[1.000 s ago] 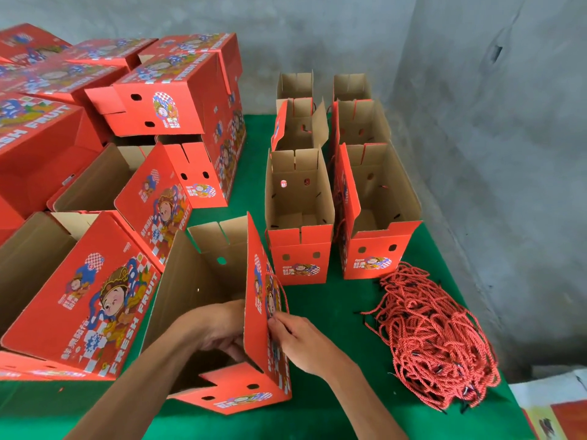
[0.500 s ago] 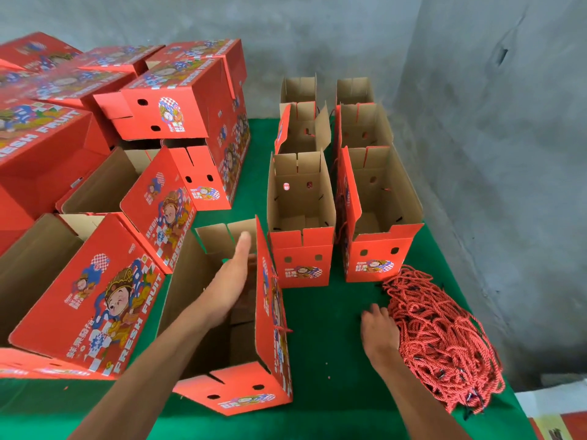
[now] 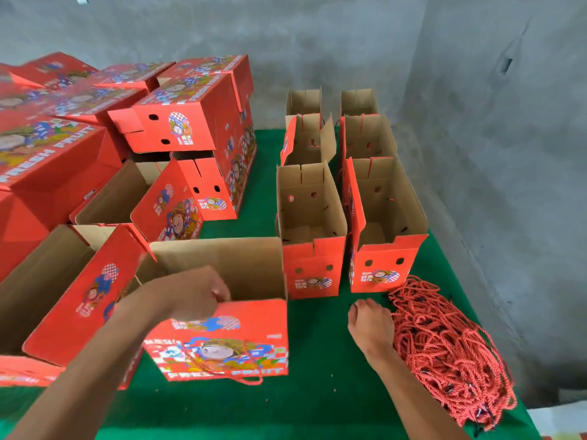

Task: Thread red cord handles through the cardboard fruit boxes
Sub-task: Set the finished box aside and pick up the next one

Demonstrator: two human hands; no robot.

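Note:
An open red fruit box (image 3: 222,341) stands near the front of the green table (image 3: 317,392), its printed long side facing me, with a red cord handle (image 3: 244,381) looped across that side. My left hand (image 3: 193,293) grips the top edge of this front wall. My right hand (image 3: 370,325) rests with curled fingers at the left edge of the pile of red cords (image 3: 444,350); whether it pinches a cord is hidden. Two rows of open boxes (image 3: 311,230) stand behind.
Stacks of red printed boxes (image 3: 178,128) and open boxes lying on their sides (image 3: 79,293) fill the left half of the table. A grey concrete wall (image 3: 492,154) runs along the back and the right side. The table's right edge lies just past the cord pile.
The near box has been turned so its long printed side faces me. My left hand moved from inside the box to its front wall top edge. My right hand stays at the cord pile.

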